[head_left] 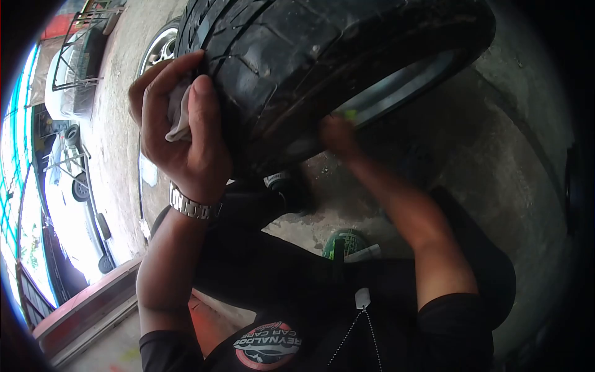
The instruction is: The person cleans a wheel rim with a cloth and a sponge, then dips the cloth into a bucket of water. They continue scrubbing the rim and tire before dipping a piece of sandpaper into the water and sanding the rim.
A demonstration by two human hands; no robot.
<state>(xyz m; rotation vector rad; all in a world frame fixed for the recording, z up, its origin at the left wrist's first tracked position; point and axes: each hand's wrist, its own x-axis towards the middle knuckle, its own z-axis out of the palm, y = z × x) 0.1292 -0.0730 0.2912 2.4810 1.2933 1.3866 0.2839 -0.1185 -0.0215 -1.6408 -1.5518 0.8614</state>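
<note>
A black tire [273, 68] on a silver rim [403, 90] fills the top middle, tilted, its tread toward the left. Against the tread is my left hand [186, 124], fingers wrapped round a crumpled whitish cloth [180, 115]; a metal watch is on that wrist. My right hand [339, 135] is at the inner edge of the tire by the rim, smeared by motion. Beside its fingers shows a small yellow-green thing [350, 115], too blurred to make out. How those fingers are placed cannot be seen.
Behind the tire, another wheel [162, 48] lies at upper left. Vehicles [77, 204] and metal frames stand farther left. Below are my dark-clothed legs, a green round object [344, 243] on the concrete floor [520, 155], and a reddish ledge [87, 304] at lower left.
</note>
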